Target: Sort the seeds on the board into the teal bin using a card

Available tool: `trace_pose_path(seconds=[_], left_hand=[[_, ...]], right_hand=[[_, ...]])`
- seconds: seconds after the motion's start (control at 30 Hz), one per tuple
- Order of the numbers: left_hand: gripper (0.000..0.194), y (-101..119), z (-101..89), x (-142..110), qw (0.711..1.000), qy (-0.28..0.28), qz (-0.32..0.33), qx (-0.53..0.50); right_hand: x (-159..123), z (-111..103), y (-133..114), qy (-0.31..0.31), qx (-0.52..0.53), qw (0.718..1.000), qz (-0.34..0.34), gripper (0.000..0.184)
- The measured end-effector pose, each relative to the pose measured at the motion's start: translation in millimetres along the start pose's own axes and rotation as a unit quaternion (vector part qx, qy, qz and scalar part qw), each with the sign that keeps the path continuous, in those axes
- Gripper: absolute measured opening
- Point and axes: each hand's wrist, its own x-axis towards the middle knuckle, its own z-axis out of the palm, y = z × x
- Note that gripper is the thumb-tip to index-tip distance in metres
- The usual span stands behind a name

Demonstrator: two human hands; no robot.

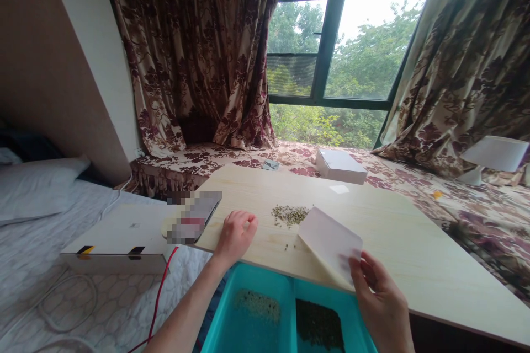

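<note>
Floral curtains [190, 55], bright window [332, 27], white lamp [497, 153], pillow [37, 188]

Teal container [293, 317] cut off below, flat device [210, 207] partly pixelated, greenish grains [290, 214] too small for naming.

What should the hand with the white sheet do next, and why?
Maybe the right hand should use the sheet to nudge the grains closer together: it already holds the sheet, whose corner is right by them, and a few grains lie apart from the rest.
</note>
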Motion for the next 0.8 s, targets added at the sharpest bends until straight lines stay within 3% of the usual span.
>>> trace_pose_path(seconds=[0.33,0.53,0.67,0.8], left_hand=[[0.022,0.0,0.1,-0.5,1.000,0.006,0.004,0.006],[0.022,2.0,-0.8,0.5,1.000,-0.001,-0.010,-0.014],[0.026,4.8,-6.7,0.5,0.992,0.017,-0.064,-0.112],[0.036,4.7,-14.7,-1.3,0.962,0.040,-0.150,-0.223]], right_hand=[[-16.9,-9.4,-5.3,-0.015,0.074,0.993,0.095,0.052],[5.8,-8.7,-19.2,-0.049,0.113,0.990,0.064,0.046],[37.5,-0.9,-44.6,-0.194,0.156,0.968,-0.001,0.036],[59.5,26.1,-78.8,-0.378,0.179,0.908,-0.007,0.021]])
